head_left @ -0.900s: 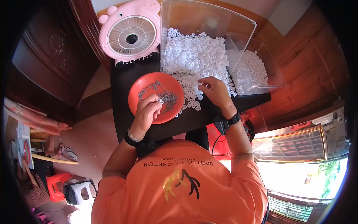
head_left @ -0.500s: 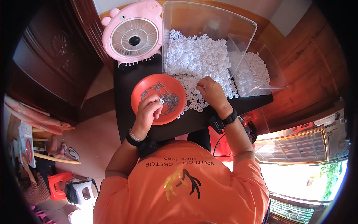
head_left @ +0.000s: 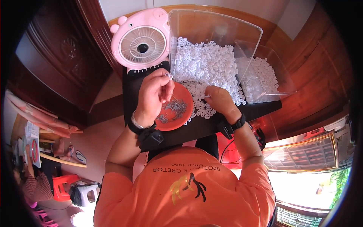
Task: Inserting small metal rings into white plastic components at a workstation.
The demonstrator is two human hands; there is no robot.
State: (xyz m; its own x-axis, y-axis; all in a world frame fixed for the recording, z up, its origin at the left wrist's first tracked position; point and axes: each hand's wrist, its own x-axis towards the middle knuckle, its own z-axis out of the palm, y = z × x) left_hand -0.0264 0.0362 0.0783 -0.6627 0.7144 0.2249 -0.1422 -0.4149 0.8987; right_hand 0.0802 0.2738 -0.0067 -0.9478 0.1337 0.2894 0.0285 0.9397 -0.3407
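My left hand (head_left: 154,94) is raised over the orange dish (head_left: 182,99) and pinches a small white ring (head_left: 168,75) at its fingertips. The dish holds a pile of thin grey metal pins (head_left: 174,106). My right hand (head_left: 219,99) rests curled on the loose white plastic rings (head_left: 202,108) spilled on the black table (head_left: 196,126), its fingers closed over some of them. A large heap of white rings (head_left: 207,64) fills the clear plastic bin (head_left: 211,26) just beyond both hands.
A pink pig-shaped fan (head_left: 141,41) stands at the table's far left. A second clear tray (head_left: 278,77) with white rings leans at the right. Dark wooden panels (head_left: 56,64) flank the table. A red stool (head_left: 62,187) and another person (head_left: 30,181) are at lower left.
My left hand has lifted from the dish of pins and now holds a white ring up near the fan. My right hand stayed on the spilled rings.
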